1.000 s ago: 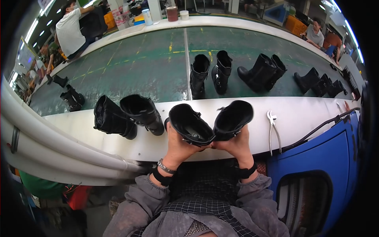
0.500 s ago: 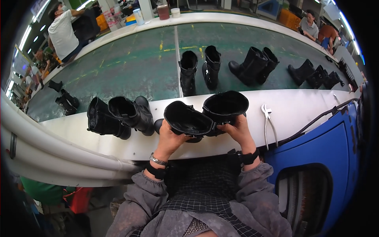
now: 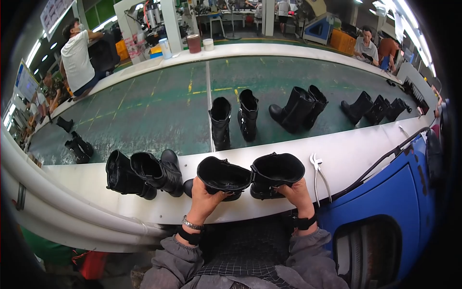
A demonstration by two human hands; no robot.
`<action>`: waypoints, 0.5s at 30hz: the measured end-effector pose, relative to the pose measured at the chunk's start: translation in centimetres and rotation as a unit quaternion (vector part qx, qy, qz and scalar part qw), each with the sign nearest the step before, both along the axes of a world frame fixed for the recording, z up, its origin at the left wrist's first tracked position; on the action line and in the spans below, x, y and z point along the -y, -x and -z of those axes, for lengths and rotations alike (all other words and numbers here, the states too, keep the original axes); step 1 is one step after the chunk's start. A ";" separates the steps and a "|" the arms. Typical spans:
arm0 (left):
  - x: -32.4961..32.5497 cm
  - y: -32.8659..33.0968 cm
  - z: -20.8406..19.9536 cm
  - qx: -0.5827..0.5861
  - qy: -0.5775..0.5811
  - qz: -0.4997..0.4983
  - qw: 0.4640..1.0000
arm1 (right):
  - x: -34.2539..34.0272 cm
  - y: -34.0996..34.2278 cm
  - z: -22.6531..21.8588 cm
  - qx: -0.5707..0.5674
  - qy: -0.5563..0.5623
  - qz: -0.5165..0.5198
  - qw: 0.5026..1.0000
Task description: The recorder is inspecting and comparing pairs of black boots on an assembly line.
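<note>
L boot (image 3: 222, 176) is being gripped at its rim by left hand (image 3: 204, 198), R boot (image 3: 275, 173) by right hand (image 3: 294, 192), both over white ledge (image 3: 356, 154). Risk: tipping onto pliers (image 3: 318, 168) nearby.

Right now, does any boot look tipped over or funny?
Yes. The pair of black boots left of the left hand lies tipped on the white ledge, openings facing the person, while the boots on the green belt stand upright.
</note>
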State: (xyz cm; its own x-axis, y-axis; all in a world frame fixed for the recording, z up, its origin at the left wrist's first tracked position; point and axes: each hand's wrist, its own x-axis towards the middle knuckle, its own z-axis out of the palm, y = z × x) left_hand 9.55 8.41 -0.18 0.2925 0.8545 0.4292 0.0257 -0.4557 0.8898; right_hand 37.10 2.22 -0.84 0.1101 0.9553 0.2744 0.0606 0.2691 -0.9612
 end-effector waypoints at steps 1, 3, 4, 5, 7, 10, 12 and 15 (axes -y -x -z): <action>0.0 -0.1 0.1 0.008 0.009 -0.005 1.000 | 0.0 -0.1 0.0 -0.017 0.013 -0.012 1.000; 0.0 -0.5 0.4 0.036 -0.004 -0.006 0.999 | 0.1 -0.3 0.0 -0.002 -0.018 -0.017 1.000; 0.0 -0.8 0.6 0.047 0.014 -0.027 0.998 | 0.1 -0.4 0.1 0.015 -0.047 -0.020 0.999; 0.1 -1.2 0.8 0.062 0.023 -0.046 0.997 | 0.1 -0.5 0.1 0.005 -0.029 -0.019 0.999; 0.0 -1.5 1.1 0.081 0.031 -0.071 0.994 | 0.1 -0.5 0.0 0.000 -0.019 -0.018 1.000; 0.1 -1.9 1.3 0.069 0.028 -0.086 0.994 | 0.1 -0.3 -0.6 0.037 -0.029 -0.003 0.999; 0.1 -1.8 0.9 0.034 0.027 -0.093 0.995 | 0.1 -0.1 -1.1 0.057 -0.041 -0.010 0.997; 0.2 -1.4 -0.1 -0.038 -0.026 -0.095 0.994 | 0.2 0.2 -1.6 0.095 -0.087 0.001 0.992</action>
